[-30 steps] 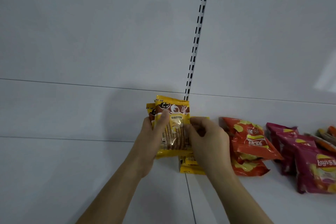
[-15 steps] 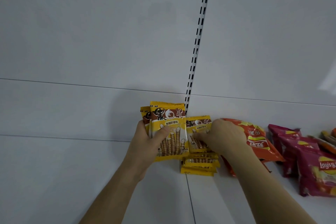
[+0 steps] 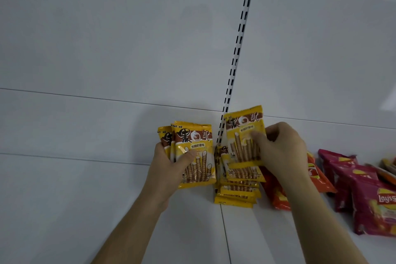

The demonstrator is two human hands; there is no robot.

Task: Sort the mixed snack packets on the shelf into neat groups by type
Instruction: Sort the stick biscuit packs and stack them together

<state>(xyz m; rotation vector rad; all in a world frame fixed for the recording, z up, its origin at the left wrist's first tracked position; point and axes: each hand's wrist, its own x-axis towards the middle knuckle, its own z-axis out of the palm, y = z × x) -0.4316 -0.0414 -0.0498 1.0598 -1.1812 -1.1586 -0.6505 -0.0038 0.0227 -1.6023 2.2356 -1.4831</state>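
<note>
The left hand [image 3: 169,167] gripped a small bundle of yellow wafer-roll packets [image 3: 194,156], thumb curled across the front one, with at least two more fanned behind it toward 9 o'clock. The right hand [image 3: 280,152] pinched a single yellow packet [image 3: 244,135] by its right side, fingers curled round the edge, and held it upright just above the stack of the same yellow packets [image 3: 235,193] that lay on the white shelf [image 3: 85,199]. The stack sat at 3 o'clock from the left hand's bundle, close beside it. At 3 o'clock from the stack lay orange chip bags [image 3: 319,176], partly hidden by the right forearm, and further in the same direction the magenta chip bags [image 3: 364,195]. A slotted upright strip [image 3: 237,49] ran up the back panel toward 12 o'clock.
</note>
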